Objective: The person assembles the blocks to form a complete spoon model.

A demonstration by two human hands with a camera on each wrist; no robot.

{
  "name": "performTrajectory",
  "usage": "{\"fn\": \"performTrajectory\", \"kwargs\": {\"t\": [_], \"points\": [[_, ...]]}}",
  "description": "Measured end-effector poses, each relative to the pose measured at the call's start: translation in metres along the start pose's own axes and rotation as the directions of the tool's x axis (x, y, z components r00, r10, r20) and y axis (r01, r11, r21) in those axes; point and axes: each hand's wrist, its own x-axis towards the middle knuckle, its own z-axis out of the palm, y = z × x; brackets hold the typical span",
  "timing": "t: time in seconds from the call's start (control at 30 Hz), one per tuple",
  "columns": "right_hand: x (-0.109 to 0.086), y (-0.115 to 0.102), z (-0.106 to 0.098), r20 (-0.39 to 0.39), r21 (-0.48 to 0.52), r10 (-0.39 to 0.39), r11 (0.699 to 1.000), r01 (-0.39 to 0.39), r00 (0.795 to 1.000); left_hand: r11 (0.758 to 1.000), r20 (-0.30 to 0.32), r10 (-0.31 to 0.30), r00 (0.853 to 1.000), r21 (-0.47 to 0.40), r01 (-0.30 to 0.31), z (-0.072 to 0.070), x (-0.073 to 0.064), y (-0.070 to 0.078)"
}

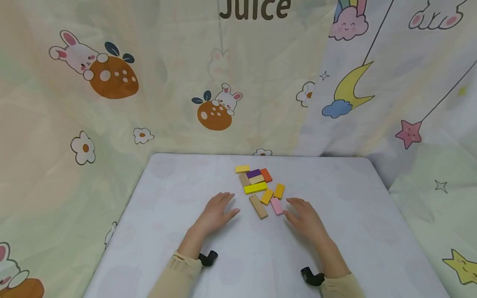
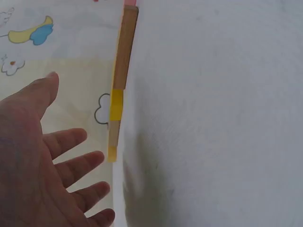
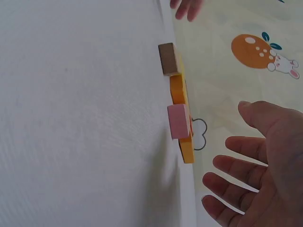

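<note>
Several flat wooden blocks lie loosely grouped on the table. My left hand (image 1: 217, 212) is held to the left of them with fingers spread, nearest a long natural-wood block (image 1: 258, 207). On the other side, my right hand (image 1: 306, 216) has its fingers extended beside a pink block (image 1: 276, 205). Two orange-yellow blocks, one (image 1: 266, 196) left of the other (image 1: 279, 191), lie behind the pink one. Farther back are a bright yellow block (image 1: 255, 188), a purple block (image 1: 254, 173), an orange-red block (image 1: 266, 175), two wood-coloured ones and a yellow block (image 1: 242, 169). Both palms hold nothing.
The white table (image 1: 167, 186) has rounded far corners and meets a printed cloth backdrop (image 1: 167, 82) behind it. Black wrist-worn devices sit at the left wrist (image 1: 208, 258) and the right wrist (image 1: 312, 277), near the tabletop.
</note>
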Motion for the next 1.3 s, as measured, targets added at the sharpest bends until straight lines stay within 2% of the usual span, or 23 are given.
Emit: {"fn": "performTrajectory", "kwargs": {"t": [0.2,0.4,0.5,0.67,0.9,1.1,1.3], "points": [[-0.001,-0.01,0.012,-0.015,0.054,-0.026,0.998,0.027,1.0,0.996,-0.002,0.01,1.0,-0.086,-0.01,0.014,0.015,0.003],[-0.004,-0.017,0.028,-0.04,0.099,-0.099,0.99,0.102,0.994,0.997,-0.065,0.011,0.998,-0.077,-0.016,0.022,0.035,0.007],[-0.005,-0.017,0.036,-0.065,0.113,-0.095,0.988,0.101,0.993,0.996,-0.084,0.016,0.996,-0.081,-0.023,0.025,0.042,0.009],[-0.005,-0.014,0.044,-0.122,0.124,-0.088,0.987,0.104,0.989,0.995,-0.061,0.037,0.997,-0.094,-0.043,0.031,0.046,0.015],[-0.009,-0.019,0.05,-0.026,0.131,-0.17,0.976,0.172,0.985,0.997,-0.036,0.069,0.997,-0.027,-0.07,0.037,0.047,0.021],[-0.009,-0.02,0.056,0.005,0.105,-0.208,0.973,0.207,0.978,0.996,-0.034,0.092,0.995,-0.008,-0.092,0.039,0.048,0.021],[-0.01,-0.022,0.058,0.024,0.139,-0.226,0.965,0.221,0.974,0.992,-0.058,0.127,0.99,-0.012,-0.128,0.042,0.051,0.018]]}}
